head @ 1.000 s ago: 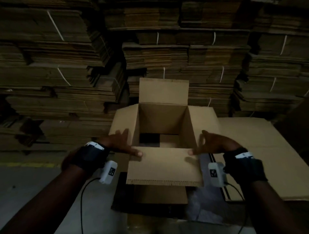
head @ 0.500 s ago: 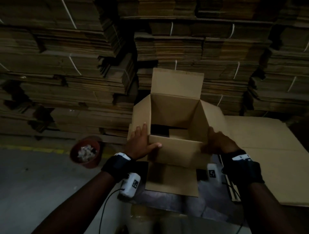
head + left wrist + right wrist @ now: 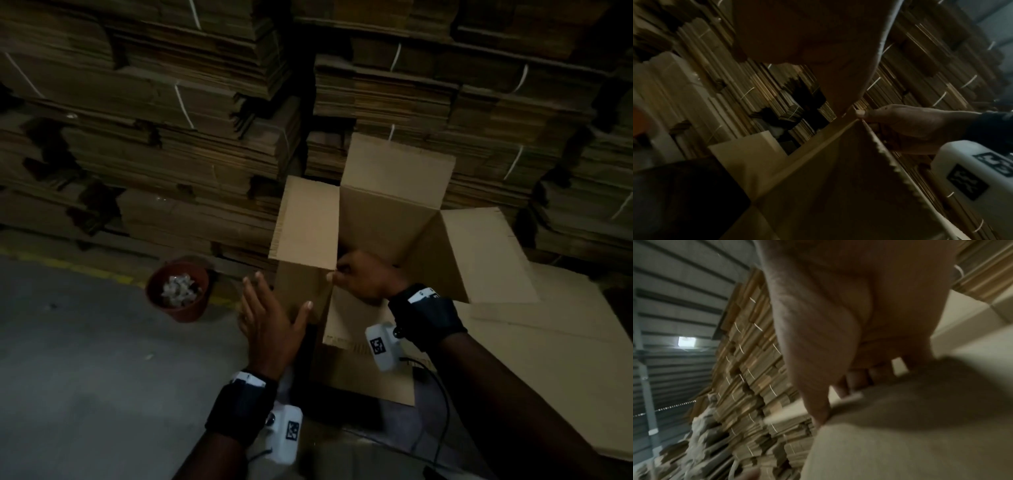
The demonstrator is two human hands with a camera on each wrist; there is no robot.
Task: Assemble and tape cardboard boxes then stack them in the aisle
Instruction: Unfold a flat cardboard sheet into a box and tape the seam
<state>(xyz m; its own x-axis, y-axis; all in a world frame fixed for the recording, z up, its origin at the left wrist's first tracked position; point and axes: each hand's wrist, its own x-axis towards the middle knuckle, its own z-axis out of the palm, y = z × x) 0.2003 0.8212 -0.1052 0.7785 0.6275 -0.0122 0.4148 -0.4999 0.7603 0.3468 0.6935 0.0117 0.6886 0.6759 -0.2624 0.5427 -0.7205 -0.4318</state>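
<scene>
**Open carton turned at the corner, two hands engaged**

Rotated since half a second ago: one cardboard box (image 3: 387,226), a corner now facing the viewer instead of a flat side. Shifted also: right hand (image 3: 364,275), from the right wall to the near corner; left hand (image 3: 269,322), off the front flap and onto the left wall.

Counted: one erected box, plain brown, unprinted, top open with four flaps raised or splayed, corrugated edges visible; set on a flat cardboard sheet (image 3: 548,359) before bundled flat cartons (image 3: 171,144) tied with pale straps. One red-brown bucket (image 3: 178,291) of pale scraps on the concrete floor (image 3: 85,359), left of the box, near a yellow floor line (image 3: 78,270). Two black wrist straps, each with a white camera unit bearing a black square marker; no legible writing.

Right thumb and fingers pinching the box's near top corner (image 3: 858,120). Left fingers straight, slightly spread, thumb out, laid against the left wall; contact not fully resolved.
</scene>
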